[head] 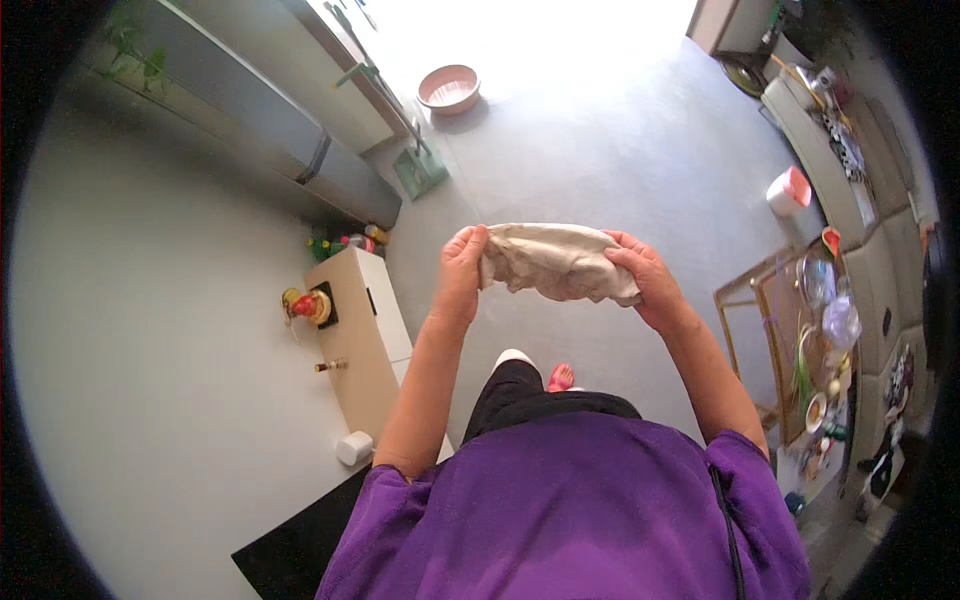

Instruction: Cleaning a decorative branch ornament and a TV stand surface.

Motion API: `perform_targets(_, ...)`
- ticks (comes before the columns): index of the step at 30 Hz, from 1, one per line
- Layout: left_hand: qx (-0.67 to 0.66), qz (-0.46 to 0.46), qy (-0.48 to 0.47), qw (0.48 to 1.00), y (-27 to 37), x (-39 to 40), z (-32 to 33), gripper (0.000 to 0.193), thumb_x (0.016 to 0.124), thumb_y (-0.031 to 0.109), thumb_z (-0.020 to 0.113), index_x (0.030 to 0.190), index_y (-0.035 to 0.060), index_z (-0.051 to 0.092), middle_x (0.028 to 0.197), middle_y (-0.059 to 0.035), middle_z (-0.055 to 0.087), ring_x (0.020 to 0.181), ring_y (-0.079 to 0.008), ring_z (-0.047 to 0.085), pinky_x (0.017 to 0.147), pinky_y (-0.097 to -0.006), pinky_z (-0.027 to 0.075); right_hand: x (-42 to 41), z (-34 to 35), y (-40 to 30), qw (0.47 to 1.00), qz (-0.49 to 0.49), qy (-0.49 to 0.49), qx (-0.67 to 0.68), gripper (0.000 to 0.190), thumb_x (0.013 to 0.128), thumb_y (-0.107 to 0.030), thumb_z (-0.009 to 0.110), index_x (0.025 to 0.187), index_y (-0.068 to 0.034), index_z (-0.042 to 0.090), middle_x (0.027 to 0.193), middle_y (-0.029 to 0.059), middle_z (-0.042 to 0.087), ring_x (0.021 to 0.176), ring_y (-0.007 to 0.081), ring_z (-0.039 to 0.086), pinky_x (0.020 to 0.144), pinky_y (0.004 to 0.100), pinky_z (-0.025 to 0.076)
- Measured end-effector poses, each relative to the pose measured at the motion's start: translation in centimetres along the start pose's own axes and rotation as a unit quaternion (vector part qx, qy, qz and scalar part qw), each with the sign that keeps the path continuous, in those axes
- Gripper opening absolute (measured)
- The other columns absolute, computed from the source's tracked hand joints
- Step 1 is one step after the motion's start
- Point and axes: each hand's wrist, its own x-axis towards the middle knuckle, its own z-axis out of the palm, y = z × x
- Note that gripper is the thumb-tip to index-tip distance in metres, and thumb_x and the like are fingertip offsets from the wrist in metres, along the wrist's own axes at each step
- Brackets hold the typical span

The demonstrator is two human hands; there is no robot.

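Observation:
A crumpled, stained off-white cloth is stretched sideways in front of me, held up above the grey floor. My left hand grips its left end, thumb on top. At the opposite end, my right hand pinches the cloth between thumb and fingers. The lower edge of the cloth hangs in uneven folds. Fingers behind the cloth are partly hidden.
A pink basin stands on the floor ahead, near a green dustpan. To the left is a low cabinet. On the right are a white bin, a cluttered wooden-framed table and a sofa.

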Motion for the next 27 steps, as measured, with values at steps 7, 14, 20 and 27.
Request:
perform_targets(7,-0.078,-0.010,-0.065,0.995,6.3,17.5,2.6,0.021,0.097,0.023,0.049,0.092,0.0047,0.059,0.082,-0.0013,0.062,0.072,-0.0082,0.059,0.063,-0.0247,0.051,15.0,-4.0,-7.4,0.985,-0.042,-0.026,-0.168,0.039,0.089,-0.019,0.058,0.122,-0.001,0.049,0.101,0.0060,0.062,0.085,0.0093,0.060,0.073,0.0239,0.050)
perform_targets(14,-0.110,-0.120,-0.214,0.963,9.8,35.0,11.2,0.020,0.096,0.023,0.050,0.102,0.0046,0.056,0.093,-0.0034,0.060,0.080,-0.0103,0.060,0.068,-0.0253,0.054,28.4,-10.1,-14.7,0.968,-0.004,-0.001,-0.250,0.060,0.084,-0.024,0.066,0.133,-0.003,0.039,0.117,0.0147,0.057,0.100,0.0176,0.059,0.087,0.0324,0.048)
perform_targets(20,0.033,-0.130,-0.294,0.946,13.6,49.7,18.1,0.028,0.094,0.029,0.056,0.107,0.0037,0.057,0.095,-0.0037,0.060,0.085,-0.0104,0.059,0.073,-0.0257,0.051,40.0,-13.3,-24.5,0.972,-0.075,-0.023,-0.223,0.087,0.077,-0.026,0.074,0.143,-0.006,0.022,0.142,0.0182,0.033,0.125,0.0256,0.042,0.099,0.0375,0.041)
perform_targets(27,0.215,-0.080,-0.274,0.934,17.9,67.4,21.2,0.032,0.092,0.029,0.058,0.108,0.0013,0.060,0.096,-0.0048,0.062,0.087,-0.0104,0.058,0.075,-0.0258,0.049,58.8,-17.2,-35.5,0.955,-0.031,-0.158,-0.248,0.053,0.081,-0.022,0.070,0.125,-0.002,0.050,0.115,0.0089,0.059,0.108,0.0149,0.052,0.092,0.0326,0.043)
